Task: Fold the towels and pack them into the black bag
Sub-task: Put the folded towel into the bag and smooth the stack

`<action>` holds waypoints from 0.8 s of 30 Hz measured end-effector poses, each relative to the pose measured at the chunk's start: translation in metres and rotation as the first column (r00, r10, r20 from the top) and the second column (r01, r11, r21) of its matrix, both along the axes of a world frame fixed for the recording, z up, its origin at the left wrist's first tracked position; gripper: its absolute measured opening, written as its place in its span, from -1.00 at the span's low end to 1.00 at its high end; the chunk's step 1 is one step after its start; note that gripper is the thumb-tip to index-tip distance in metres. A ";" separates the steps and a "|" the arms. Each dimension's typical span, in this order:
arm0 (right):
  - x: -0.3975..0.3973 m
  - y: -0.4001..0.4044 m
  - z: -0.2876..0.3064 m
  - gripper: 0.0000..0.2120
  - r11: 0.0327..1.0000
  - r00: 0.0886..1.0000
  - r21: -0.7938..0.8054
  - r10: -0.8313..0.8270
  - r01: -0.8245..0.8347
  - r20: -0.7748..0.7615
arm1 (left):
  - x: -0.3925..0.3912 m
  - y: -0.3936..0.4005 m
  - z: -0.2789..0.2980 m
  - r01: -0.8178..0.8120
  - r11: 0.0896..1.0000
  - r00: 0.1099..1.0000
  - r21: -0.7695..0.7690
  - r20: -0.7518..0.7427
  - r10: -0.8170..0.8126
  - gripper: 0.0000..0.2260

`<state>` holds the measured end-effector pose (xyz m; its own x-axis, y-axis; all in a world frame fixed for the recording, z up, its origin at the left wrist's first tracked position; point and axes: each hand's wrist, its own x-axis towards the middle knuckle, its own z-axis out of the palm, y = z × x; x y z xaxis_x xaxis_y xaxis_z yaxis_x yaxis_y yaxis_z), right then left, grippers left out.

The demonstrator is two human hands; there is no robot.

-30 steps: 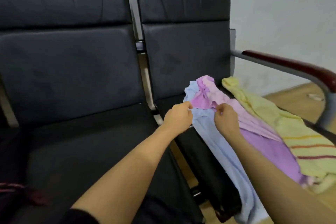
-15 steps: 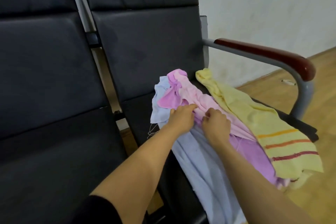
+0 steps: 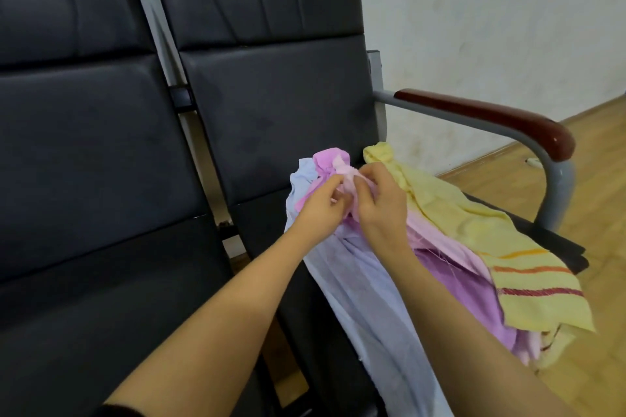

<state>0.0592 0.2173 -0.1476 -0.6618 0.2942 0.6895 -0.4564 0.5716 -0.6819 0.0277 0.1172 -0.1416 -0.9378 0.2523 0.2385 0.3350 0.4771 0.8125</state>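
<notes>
Several towels lie in a heap on the right black seat. A pale blue towel [image 3: 369, 298] hangs over the seat's front edge. A purple towel [image 3: 464, 284] and a light pink towel [image 3: 437, 240] lie beside it, with a yellow striped towel [image 3: 501, 254] on the right. My left hand [image 3: 321, 210] and my right hand [image 3: 382, 206] both pinch the bunched top end of the light pink towel. No black bag is in view.
Two black padded seats [image 3: 101, 179] stand side by side against a white wall. A grey metal armrest with a dark red wooden top [image 3: 491, 118] runs along the right seat. Wooden floor [image 3: 603, 200] lies to the right.
Both hands have moved up the heap from the middle of the towels to the bunched top end, and now pinch the light pink towel. The view has shifted slightly.
</notes>
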 end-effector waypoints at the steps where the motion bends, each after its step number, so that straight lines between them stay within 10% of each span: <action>1: 0.003 -0.002 0.001 -0.92 0.999 0.999 -0.021 0.040 -0.040 0.005 | 0.004 -0.005 0.005 0.003 1.000 1.000 -0.006 -0.010 -0.003 -0.89; 16: 0.013 -0.013 -0.011 -0.43 0.852 0.954 0.514 -0.064 -0.101 0.294 | 0.037 -0.076 0.033 -0.197 0.955 0.974 0.221 -0.069 0.217 -0.88; 24: 0.019 -0.032 0.045 -0.77 0.994 0.972 0.069 -0.098 0.085 0.212 | 0.053 -0.082 0.070 -0.137 0.962 0.974 0.236 -0.146 0.174 -0.89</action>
